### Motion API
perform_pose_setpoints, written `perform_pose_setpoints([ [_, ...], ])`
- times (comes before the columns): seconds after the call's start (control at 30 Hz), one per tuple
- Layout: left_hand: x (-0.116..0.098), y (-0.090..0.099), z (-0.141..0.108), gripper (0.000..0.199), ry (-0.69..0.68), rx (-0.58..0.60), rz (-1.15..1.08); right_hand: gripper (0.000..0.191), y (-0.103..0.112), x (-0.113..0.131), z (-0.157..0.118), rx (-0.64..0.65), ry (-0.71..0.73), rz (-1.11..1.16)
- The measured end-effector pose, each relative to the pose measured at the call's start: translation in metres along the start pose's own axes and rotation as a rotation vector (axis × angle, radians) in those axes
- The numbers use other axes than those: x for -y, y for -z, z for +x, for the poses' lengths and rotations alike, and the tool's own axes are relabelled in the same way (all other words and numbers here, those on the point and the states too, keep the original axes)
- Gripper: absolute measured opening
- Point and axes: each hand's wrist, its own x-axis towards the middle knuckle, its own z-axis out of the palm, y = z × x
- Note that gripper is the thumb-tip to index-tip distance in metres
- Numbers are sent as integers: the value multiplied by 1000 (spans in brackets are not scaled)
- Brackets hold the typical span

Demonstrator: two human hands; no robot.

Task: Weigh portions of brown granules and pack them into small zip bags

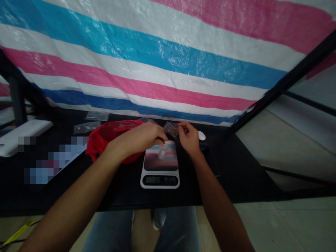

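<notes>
A white kitchen scale with a shiny, reflective plate and a small display lies in front of me. My left hand is above the far edge of its plate, fingers pinched together and pointing right. Whatever is between those fingertips is too small to make out. Just beyond the scale, on the right, my right hand has its fingers closed at the edge of a small clear plastic bag with brown bits inside. A red plastic bag stands open left of the scale, partly hidden by my left forearm.
Flat clear bags lie behind the red bag. A white oval object and a dark flat item are right of my right hand. A white case sits far left on the black table. A striped sheet hangs behind.
</notes>
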Motion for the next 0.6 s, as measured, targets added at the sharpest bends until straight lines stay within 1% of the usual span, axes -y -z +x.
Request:
perform_pose_setpoints([
  [0.1, -7, -6, 12, 19, 68, 141, 11, 21, 1, 3, 0, 1, 6, 1],
  [0.2, -6, -10, 18, 21, 124, 198, 5, 21, 2, 4, 0, 2, 16, -10],
  [0.33, -3, -11, 17, 26, 154, 177, -54, 22, 2, 4, 0, 18, 25, -20],
  [0.5, -10, -5, 16, 16, 155, 172, -115, 21, 1, 5, 0, 38, 35, -20],
  [0.6, -12, -4, 17, 15, 143, 182, -97, 21, 2, 5, 0, 37, 31, -19],
])
